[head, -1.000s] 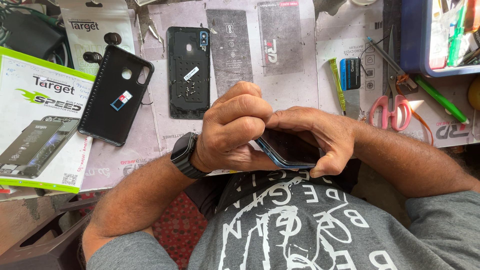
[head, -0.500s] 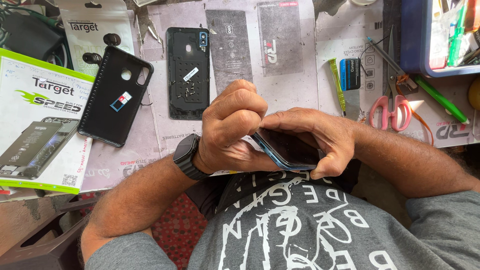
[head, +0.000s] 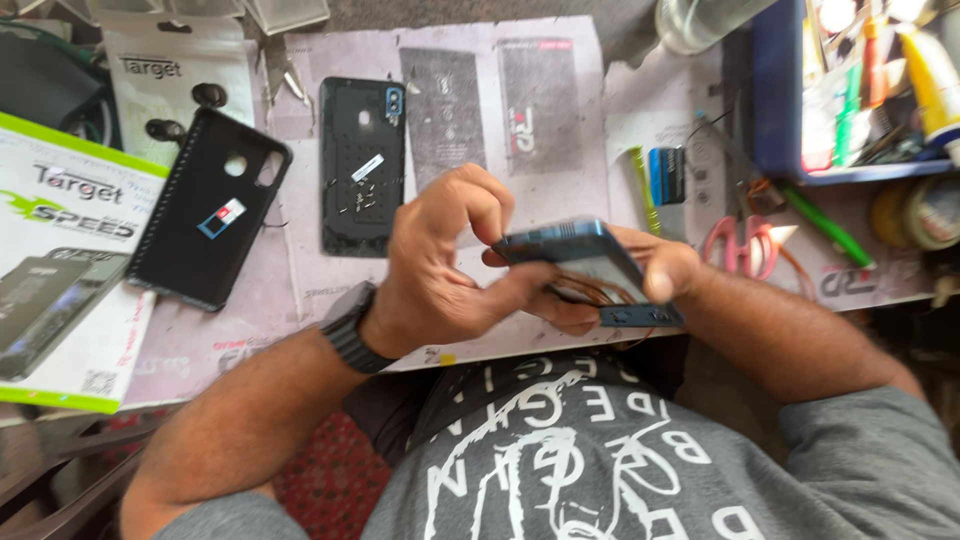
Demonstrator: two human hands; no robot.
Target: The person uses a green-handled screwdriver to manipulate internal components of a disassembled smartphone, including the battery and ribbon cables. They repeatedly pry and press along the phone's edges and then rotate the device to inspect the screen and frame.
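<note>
Since the earlier frame both hands have lifted the phone body (head: pixel 575 258) and tilted it flatter, exposing its underside. Nearest, the left hand (head: pixel 440 270) curls fingers over its near end, thumb pressing the long edge; the right hand (head: pixel 650 275) cradles the far end, fingertip on the rim. Both are closed on it, above the table edge. It looks light, rigid, smooth-edged and likely fragile, with thin orange wiring hanging below, so the side rims seem the safest hold. Motion blur hides its detail. Farther off lie a black phone case (head: pixel 208 222), a back cover (head: pixel 362 165) and pink scissors (head: pixel 745 245); the blue tray (head: pixel 770 110) is cut off.
</note>
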